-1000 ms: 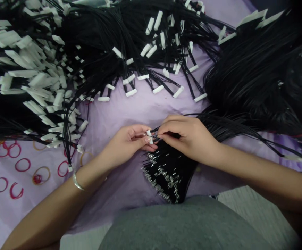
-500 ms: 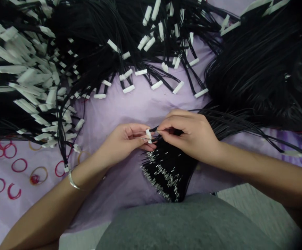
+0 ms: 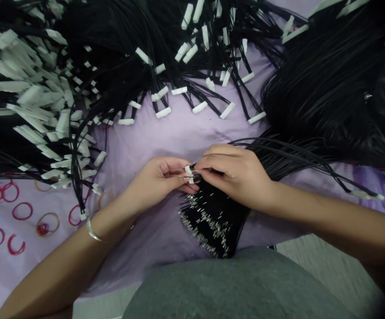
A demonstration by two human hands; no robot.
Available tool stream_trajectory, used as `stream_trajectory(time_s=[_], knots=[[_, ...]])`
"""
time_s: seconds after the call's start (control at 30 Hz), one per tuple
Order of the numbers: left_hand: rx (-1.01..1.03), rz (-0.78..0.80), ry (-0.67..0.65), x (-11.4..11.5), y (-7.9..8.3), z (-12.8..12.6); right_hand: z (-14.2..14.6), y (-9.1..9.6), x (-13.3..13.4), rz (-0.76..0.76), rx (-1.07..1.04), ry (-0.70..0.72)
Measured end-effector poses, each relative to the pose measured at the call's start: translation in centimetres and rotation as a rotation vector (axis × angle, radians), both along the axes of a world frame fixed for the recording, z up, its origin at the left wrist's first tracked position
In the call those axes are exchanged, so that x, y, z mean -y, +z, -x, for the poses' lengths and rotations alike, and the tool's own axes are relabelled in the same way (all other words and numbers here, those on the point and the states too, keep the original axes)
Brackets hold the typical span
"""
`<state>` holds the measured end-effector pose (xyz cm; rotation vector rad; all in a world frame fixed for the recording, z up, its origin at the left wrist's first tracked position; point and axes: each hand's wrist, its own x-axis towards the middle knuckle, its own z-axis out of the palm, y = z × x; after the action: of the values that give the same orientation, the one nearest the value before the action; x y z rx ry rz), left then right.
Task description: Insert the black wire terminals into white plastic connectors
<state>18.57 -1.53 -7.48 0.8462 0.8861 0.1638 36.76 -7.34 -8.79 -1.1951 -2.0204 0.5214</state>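
Two hands meet at the middle of the view, over a lilac cloth [image 3: 179, 141] spread across the worktop; the left hand [image 3: 159, 180] is closed in a pinch, thumb and fingertips clamping one small white plastic connector [image 3: 189, 174], which stands roughly upright just above the cloth; the right hand [image 3: 240, 175] is pinched too, its fingertips gripping one thin black wire [image 3: 196, 167] whose end sits against the connector's right side; whether the end is seated inside cannot be told; one thin silver bangle [image 3: 92, 230] circles the left wrist; directly beneath the two hands lies one splayed bundle of black wires tipped with small silver metal terminals [image 3: 212, 223], too many strands to count, the bare tips pointing down and left; a few long black strands arc away from the right hand to the right, and one ends in a white tip [image 3: 361, 194] on the cloth, well apart; a large heap of black wires fitted with white rectangular connectors [image 3: 46, 102] fills the upper left and top, far too many to count; one dense mass of plain black wires [image 3: 328, 84] fills the upper right; on the cloth at lower left lie about ten loose red and orange rubber bands [image 3: 21, 211], some overlapping; one grey garment [image 3: 235, 288] fills the bottom edge.
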Motion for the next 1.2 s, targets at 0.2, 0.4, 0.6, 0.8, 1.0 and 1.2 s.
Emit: stream_trajectory(time_s=[0.2, 0.4, 0.6, 0.8, 1.0, 1.2], knots=[[0.064, -0.021, 0.022, 0.1, -0.5, 0.2, -0.4, 1.5, 0.5, -0.017, 0.165, -0.063], [0.096, 0.002, 0.040, 0.0, -0.7, 0.5, 0.1, 1.1, 1.0, -0.127, 0.299, -0.046], [0.074, -0.030, 0.040, 0.1, -0.5, 0.4, -0.8, 3.0, 0.9, -0.011, -0.017, -0.071], [0.100, 0.000, 0.103, 0.2, -0.9, 0.4, -2.4, 5.4, 0.3, 0.227, 0.005, -0.008], [0.090, -0.003, 0.102, 0.2, -0.7, 0.5, -1.4, 3.2, -0.2, 0.146, 0.016, -0.052], [0.098, 0.023, 0.083, 0.1, -0.7, 0.5, -1.4, 2.6, 0.0, 0.067, 0.087, -0.068]])
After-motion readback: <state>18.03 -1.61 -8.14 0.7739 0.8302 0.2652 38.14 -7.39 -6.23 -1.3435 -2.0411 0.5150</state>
